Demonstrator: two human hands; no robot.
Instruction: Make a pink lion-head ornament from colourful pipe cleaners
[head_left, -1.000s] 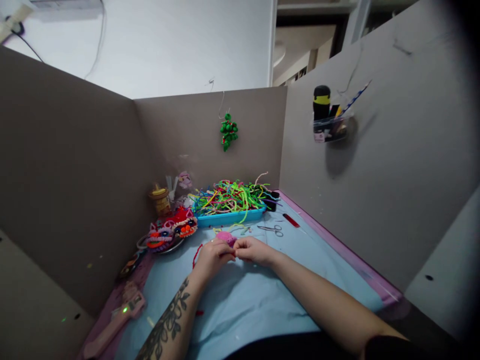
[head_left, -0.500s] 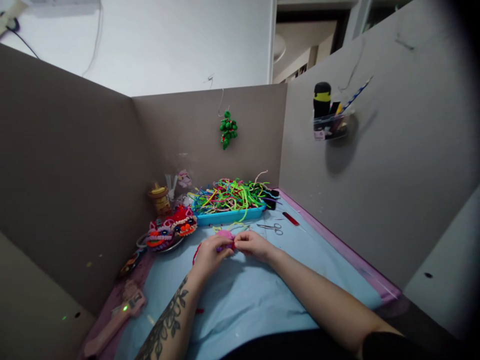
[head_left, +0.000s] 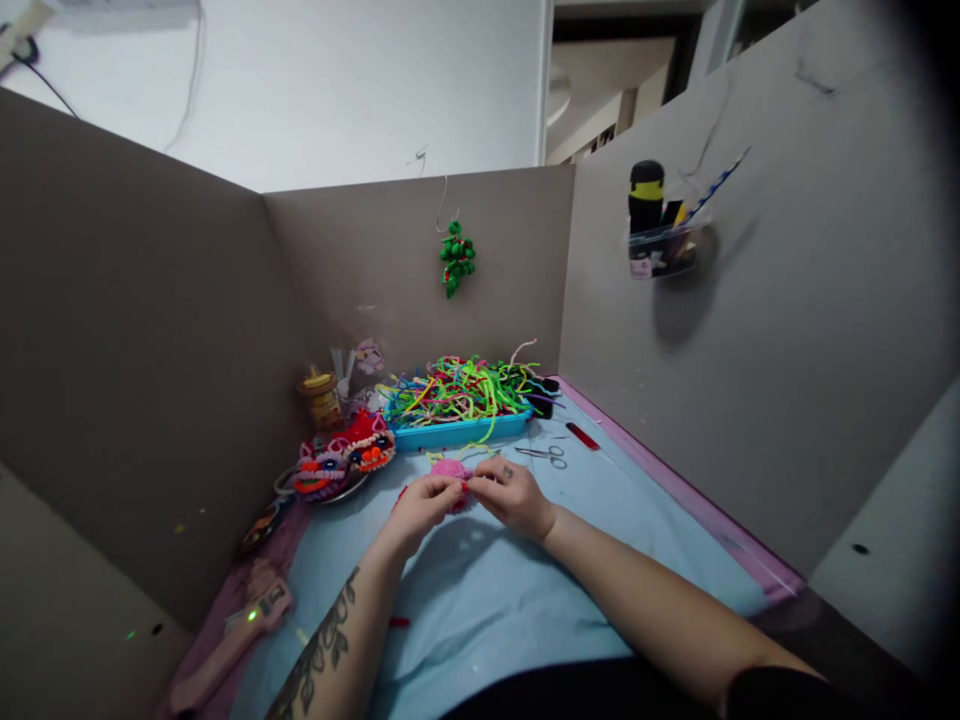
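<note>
My left hand (head_left: 424,508) is closed, pinching a fuzzy pink pipe-cleaner piece (head_left: 449,468) above the middle of the table. Thumb and fingers of my right hand (head_left: 519,498) meet at its right side, closed on a short bit of red pipe cleaner (head_left: 463,487). The fingertips of both hands nearly touch. Much of the pink piece is covered by the fingers, so its full shape is hidden. Beyond my right hand lie small scissors (head_left: 553,457) on the blue cloth.
A blue tray (head_left: 461,433) heaped with colourful pipe cleaners stands at the back. Left of it are fuzzy animal-face pieces (head_left: 345,462) on a dish and a jar (head_left: 322,402). A pink glue gun (head_left: 232,645) lies front left. Grey panels (head_left: 420,300) enclose the table.
My right hand has rolled over, showing more of its back, and its fingers have shifted on the piece. My left fingers have closed in toward the red bit.
</note>
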